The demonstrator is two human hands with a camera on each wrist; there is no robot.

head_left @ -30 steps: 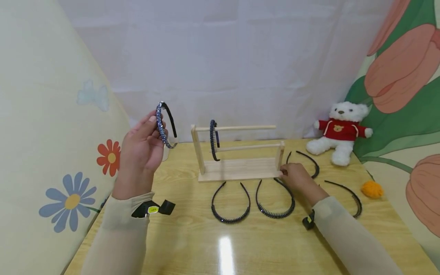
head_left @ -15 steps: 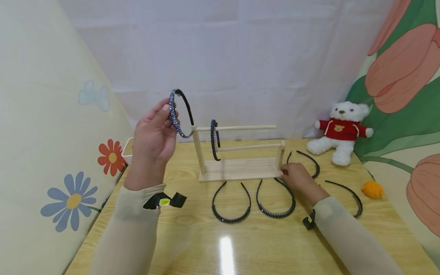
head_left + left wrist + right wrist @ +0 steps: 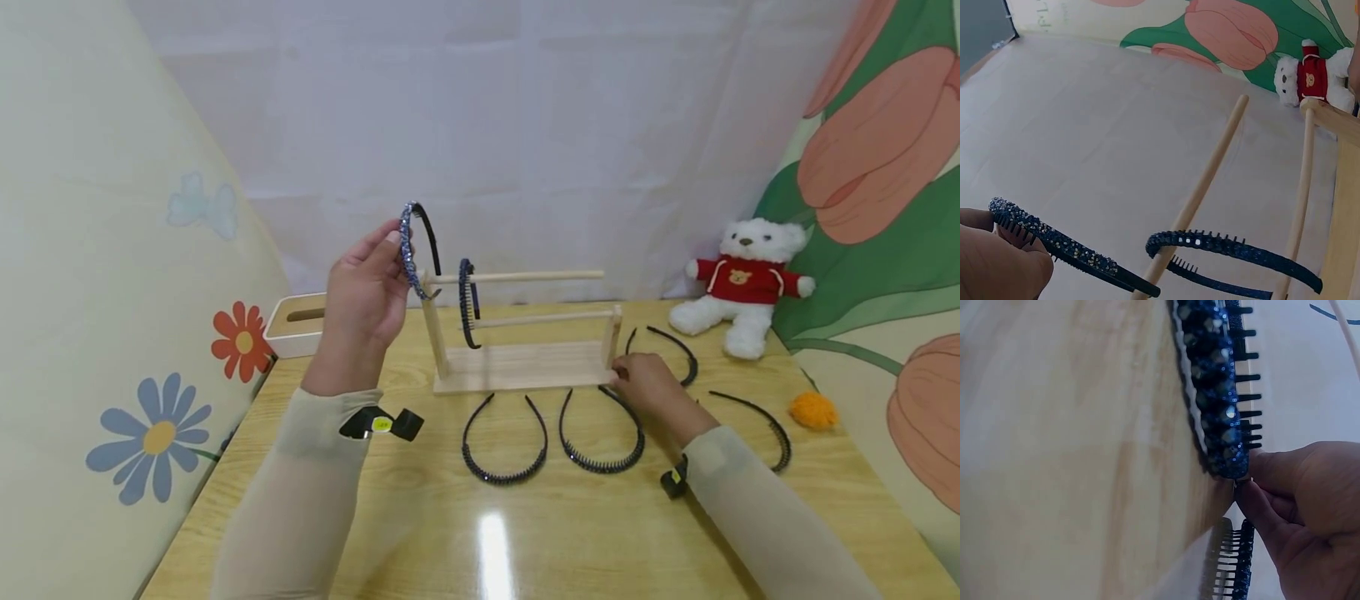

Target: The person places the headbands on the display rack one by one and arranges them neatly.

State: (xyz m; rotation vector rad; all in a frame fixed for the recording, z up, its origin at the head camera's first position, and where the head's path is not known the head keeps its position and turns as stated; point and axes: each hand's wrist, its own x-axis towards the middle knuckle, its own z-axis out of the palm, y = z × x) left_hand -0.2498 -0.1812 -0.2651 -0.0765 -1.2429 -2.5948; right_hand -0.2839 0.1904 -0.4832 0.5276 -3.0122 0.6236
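Up at the left of the wooden rack [image 3: 540, 364], the left hand [image 3: 367, 292] clamps its grip on a glittery headband [image 3: 406, 246]. The right hand [image 3: 651, 385] pinches the rack's lower right corner

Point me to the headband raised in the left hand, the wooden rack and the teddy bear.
Raised headband [image 3: 408, 252]: head view, on its glittery outer face.
Wooden rack [image 3: 525, 367]: head view, on its base board.
Teddy bear [image 3: 744, 287]: head view, on its red top.

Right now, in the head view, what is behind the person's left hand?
Behind the left hand, a white box with a slotted brown top shows, along with the white backdrop. The hand covers the box's right end; what else it hides cannot be seen.
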